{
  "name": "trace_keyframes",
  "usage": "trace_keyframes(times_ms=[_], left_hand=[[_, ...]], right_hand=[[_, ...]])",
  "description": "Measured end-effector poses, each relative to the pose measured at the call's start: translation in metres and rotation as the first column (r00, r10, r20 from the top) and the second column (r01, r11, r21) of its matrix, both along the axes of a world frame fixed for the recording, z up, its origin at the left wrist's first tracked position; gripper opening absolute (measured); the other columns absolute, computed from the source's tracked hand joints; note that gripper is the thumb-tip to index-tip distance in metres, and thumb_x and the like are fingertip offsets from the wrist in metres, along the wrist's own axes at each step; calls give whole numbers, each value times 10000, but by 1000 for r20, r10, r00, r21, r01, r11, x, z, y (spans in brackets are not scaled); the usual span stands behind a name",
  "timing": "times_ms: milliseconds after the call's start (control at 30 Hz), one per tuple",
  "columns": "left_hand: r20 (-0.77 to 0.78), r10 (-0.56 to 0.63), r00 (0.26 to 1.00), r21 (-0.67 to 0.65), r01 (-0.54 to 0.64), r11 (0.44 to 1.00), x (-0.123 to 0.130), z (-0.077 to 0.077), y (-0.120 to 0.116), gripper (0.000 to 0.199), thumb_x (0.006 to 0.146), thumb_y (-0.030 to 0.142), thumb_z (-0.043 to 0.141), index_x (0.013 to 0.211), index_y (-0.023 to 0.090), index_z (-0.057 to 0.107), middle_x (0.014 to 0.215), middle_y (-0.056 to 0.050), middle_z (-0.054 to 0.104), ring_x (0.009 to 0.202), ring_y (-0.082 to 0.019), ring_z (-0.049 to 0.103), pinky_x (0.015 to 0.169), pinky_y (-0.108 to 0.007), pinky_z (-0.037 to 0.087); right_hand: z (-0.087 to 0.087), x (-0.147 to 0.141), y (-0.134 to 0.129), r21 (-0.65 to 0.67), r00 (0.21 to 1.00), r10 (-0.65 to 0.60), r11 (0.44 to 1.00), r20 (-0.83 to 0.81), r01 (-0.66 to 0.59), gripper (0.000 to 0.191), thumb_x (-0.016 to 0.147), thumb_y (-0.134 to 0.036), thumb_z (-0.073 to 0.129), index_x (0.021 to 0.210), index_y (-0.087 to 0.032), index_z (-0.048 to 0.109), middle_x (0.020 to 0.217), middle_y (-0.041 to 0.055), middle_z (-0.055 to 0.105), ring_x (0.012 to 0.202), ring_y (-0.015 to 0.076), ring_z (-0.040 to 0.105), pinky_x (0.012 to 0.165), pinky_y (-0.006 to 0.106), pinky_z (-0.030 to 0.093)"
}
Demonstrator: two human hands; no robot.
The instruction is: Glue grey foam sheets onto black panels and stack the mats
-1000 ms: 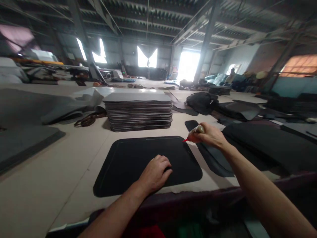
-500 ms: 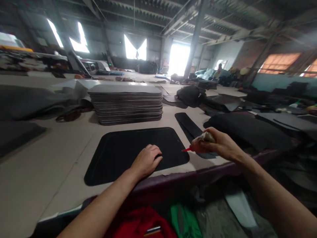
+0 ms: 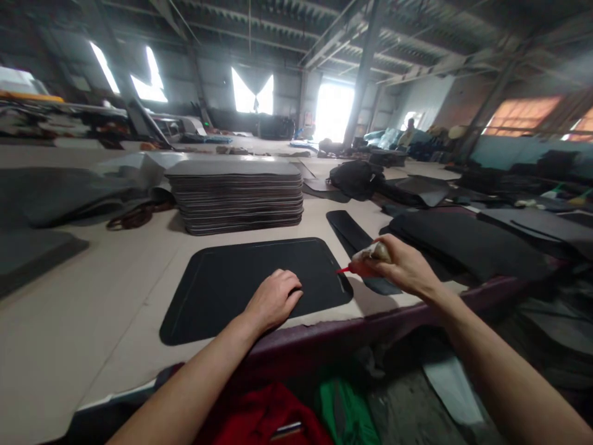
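Observation:
A black rounded-corner panel (image 3: 222, 284) lies flat on the table, with thin light lines near its edges. My left hand (image 3: 277, 296) rests on its front middle part, palm down, fingers lying together and the thumb a little apart; it grips nothing. My right hand (image 3: 407, 262) is wrapped round a glue bottle (image 3: 369, 258) with a red pointed nozzle. The bottle is tilted, its tip pointing left at the panel's right edge. Beside that edge the panel bears a short pale streak. Whether the tip touches the panel I cannot tell.
Behind the panel stands a tall stack of grey-topped sheets (image 3: 236, 198). A dark strip (image 3: 345, 228) lies right of the panel, partly behind the bottle. More dark sheets (image 3: 458, 241) cover the right side. Below the table's front edge hang red (image 3: 273, 411) and green (image 3: 345, 411) cloths.
My right hand and the glue bottle have moved away from me and slightly left along the panel's right edge. A pale streak now shows there. My left hand stays in place.

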State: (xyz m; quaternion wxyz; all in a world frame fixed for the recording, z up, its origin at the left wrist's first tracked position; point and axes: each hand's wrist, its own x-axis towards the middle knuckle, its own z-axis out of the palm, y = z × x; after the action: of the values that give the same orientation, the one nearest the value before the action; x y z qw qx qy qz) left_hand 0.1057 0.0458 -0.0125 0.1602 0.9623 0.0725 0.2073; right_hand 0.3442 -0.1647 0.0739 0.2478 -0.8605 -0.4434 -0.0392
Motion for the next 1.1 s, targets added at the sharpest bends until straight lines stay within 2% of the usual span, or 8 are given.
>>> trace_keyframes(times_ms=[100, 200, 400, 567, 700, 833, 933, 1100], left_hand=[[5, -1, 1000, 12, 1, 1000, -2, 0, 0, 132, 961, 250, 570, 1006, 177, 670, 1074, -52, 666, 1020, -216, 563, 922, -367, 477], [3, 9, 1000, 29, -9, 1000, -3, 0, 0, 135, 958, 247, 573, 1013, 172, 670, 1080, -57, 666, 1029, -218, 564, 931, -367, 478], [-6, 37, 999, 43, -36, 998, -2, 0, -2, 148, 961, 264, 569, 1020, 175, 672, 1080, -52, 664, 1034, -220, 559, 928, -370, 480], [-31, 85, 996, 67, -82, 994, -4, 1, -5, 145, 948, 289, 583, 962, 170, 666, 1029, -70, 643, 985, -243, 553, 878, -400, 480], [-71, 175, 982, 189, -159, 969, -4, 6, -11, 190, 949, 341, 578, 922, 168, 650, 980, -86, 615, 947, -261, 545, 829, -412, 481], [-117, 170, 979, 254, -136, 958, -5, 14, -15, 191, 961, 316, 543, 908, 164, 648, 957, -91, 616, 937, -263, 553, 821, -412, 491], [-173, 115, 978, 253, -68, 965, -19, 20, -19, 164, 957, 299, 544, 922, 180, 652, 970, -74, 629, 937, -254, 566, 819, -402, 504], [-148, 77, 986, 144, -56, 988, -72, 15, -37, 179, 987, 261, 470, 1000, 194, 635, 1117, -76, 605, 1027, -246, 548, 891, -416, 497]], right_hand=[[-7, 8, 21, 33, 999, -32, 999, 22, 31, 363, 813, -507, 678, 1064, -263, 582, 895, 6, 652, 802, 220, 610, 639, 295, 378], [-9, 10, 26, 53, 999, -45, 998, 12, 45, 359, 814, -496, 683, 1064, -259, 579, 889, 10, 652, 802, 219, 612, 644, 296, 382], [3, -7, -13, 14, 996, 25, 1000, -89, -23, 357, 797, -523, 691, 1019, -267, 579, 867, -10, 651, 781, 213, 609, 629, 294, 404], [6, -25, -47, 52, 967, 89, 996, -237, -79, 383, 779, -494, 708, 1062, -272, 578, 898, -10, 664, 818, 226, 630, 681, 312, 466], [-1, -34, -54, 101, 958, 116, 991, -260, -93, 385, 778, -486, 708, 1063, -263, 574, 909, 1, 657, 818, 233, 625, 686, 325, 481], [-3, -42, -46, 134, 947, 165, 982, -275, -133, 393, 769, -473, 708, 1062, -254, 567, 903, 9, 652, 819, 239, 618, 688, 333, 477], [0, -47, -36, 122, 931, 208, 976, -299, -179, 374, 784, -456, 700, 1067, -253, 562, 891, -1, 646, 799, 225, 611, 700, 332, 470], [6, -52, -14, 94, 918, 304, 952, -255, -290, 377, 804, -429, 704, 1113, -261, 569, 923, -18, 634, 815, 198, 588, 706, 309, 441]])
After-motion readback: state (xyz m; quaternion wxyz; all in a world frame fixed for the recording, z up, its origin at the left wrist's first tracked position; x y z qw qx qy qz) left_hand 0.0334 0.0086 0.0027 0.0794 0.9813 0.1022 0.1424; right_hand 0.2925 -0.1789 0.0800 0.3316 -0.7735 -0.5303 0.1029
